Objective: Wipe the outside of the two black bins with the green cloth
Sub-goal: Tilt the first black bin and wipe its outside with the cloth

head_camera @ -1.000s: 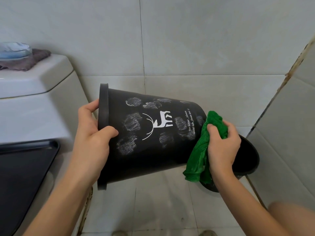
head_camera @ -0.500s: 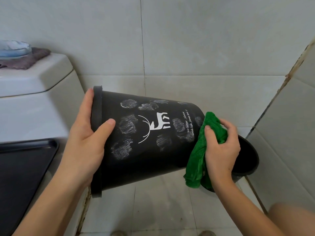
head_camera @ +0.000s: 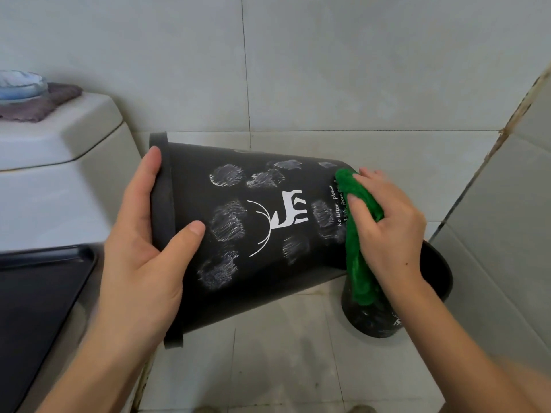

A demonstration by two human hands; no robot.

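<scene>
- While tipped sideways above the floor, black plastic bin with white deer print [head_camera: 253, 234] gripped at its rim by left hand [head_camera: 143, 254].
- Crumpled green cloth [head_camera: 357, 234] pinched in right hand [head_camera: 390, 228], pressed near the bin's base (second black bin [head_camera: 435, 278] upright behind).

The held bin [head_camera: 256, 234] lies on its side above the floor [head_camera: 283, 368] — its rim to the left at the left hand [head_camera: 149, 242], its base to the right under the cloth [head_camera: 357, 234] and the right hand [head_camera: 390, 225]. The second bin [head_camera: 441, 278] stands on the floor behind that hand, near the right wall [head_camera: 507, 219]. The toilet tank [head_camera: 59, 150] is at the left.
</scene>
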